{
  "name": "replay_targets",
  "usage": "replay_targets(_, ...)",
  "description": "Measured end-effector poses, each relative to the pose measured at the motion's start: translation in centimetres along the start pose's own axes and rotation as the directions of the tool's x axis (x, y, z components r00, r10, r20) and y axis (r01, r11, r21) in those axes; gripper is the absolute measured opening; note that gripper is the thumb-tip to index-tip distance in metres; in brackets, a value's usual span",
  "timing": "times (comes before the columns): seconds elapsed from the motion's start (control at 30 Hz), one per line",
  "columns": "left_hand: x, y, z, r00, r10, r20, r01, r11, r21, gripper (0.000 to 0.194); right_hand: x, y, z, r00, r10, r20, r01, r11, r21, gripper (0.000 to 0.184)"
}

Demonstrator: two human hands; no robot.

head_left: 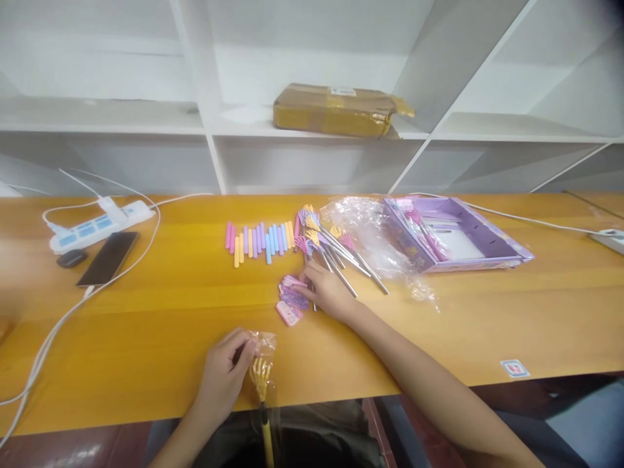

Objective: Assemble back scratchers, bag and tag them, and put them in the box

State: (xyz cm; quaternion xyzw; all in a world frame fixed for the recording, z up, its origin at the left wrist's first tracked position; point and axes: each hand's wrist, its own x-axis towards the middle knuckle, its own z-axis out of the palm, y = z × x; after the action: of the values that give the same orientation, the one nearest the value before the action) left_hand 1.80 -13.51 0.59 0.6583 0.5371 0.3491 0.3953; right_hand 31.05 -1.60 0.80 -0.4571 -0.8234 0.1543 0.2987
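My left hand (227,370) pinches the top of a clear plastic bag (267,339). Inside that bag is a yellow back scratcher (262,377), its hand-shaped head upward and its handle hanging past the table edge. My right hand (329,289) has thumb and fingers closed at the edge of a stack of pink and purple cards (289,313), apparently on a card; the fingertips are partly hidden. Just beyond it lies a pile of back scratchers (334,244) with metal rods and colourful hand heads. Left of the pile runs a row of coloured handle sleeves (258,240).
Crumpled clear plastic bags (368,234) lie beside an open purple box (487,250) on the right. A power strip (102,226), a phone (108,259) and white cables (46,354) occupy the left. A taped carton (336,109) sits on the shelf. A sticker (515,368) is near the front edge.
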Motion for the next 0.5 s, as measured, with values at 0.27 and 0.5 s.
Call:
replay_targets(0.27,-0.1,0.8,0.2,1.0,-0.011,0.007,0.011,1.0,-0.011,0.047,-4.2,-9.0,-5.3,0.923,-0.197,-0.33,0.227,0.972,0.055,0.016)
replay_targets(0.5,-0.4,0.8,0.1,1.0,0.028,0.009,-0.028,0.999,-0.024,0.044,-9.8,-13.7,0.5,0.909,-0.348,-0.228,0.34,0.937,-0.076,0.017)
